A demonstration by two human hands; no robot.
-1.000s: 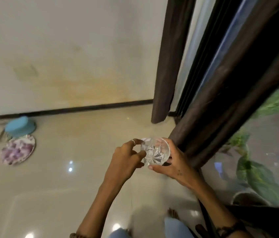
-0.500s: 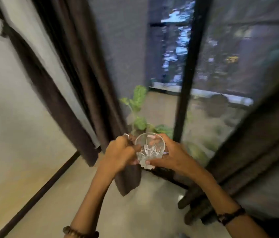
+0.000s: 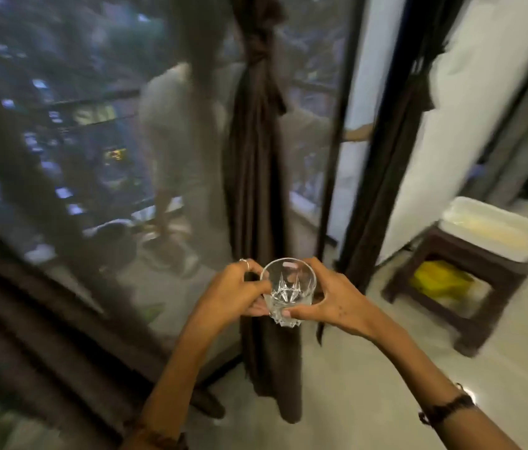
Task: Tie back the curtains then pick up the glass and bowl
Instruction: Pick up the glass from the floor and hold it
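Glass [image 3: 288, 290] sits upright between both hands, mouth up: left hand [image 3: 233, 293] grips its left side, right hand [image 3: 331, 300] wraps its right side w/ thumb under. Tied curtain [image 3: 256, 164] hangs just behind. Bowl isn't in view (so next reach can't be judged).

Clear cut glass [image 3: 289, 287]; dark cloth curtain [image 3: 256, 196]; glossy floor [image 3: 369, 394].

Both arms reached forward, forearms converging toward centre of view. Left hand [image 3: 235, 292] curled, fingers bent inward, ring on one finger; beaded band at left wrist, low in view. Right hand [image 3: 331, 302] opposite it, fingers wrapped over the far side, thumb pointing left underneath. Dark braided band on right wrist. Both hands gripped one glass [image 3: 288, 290] between them.
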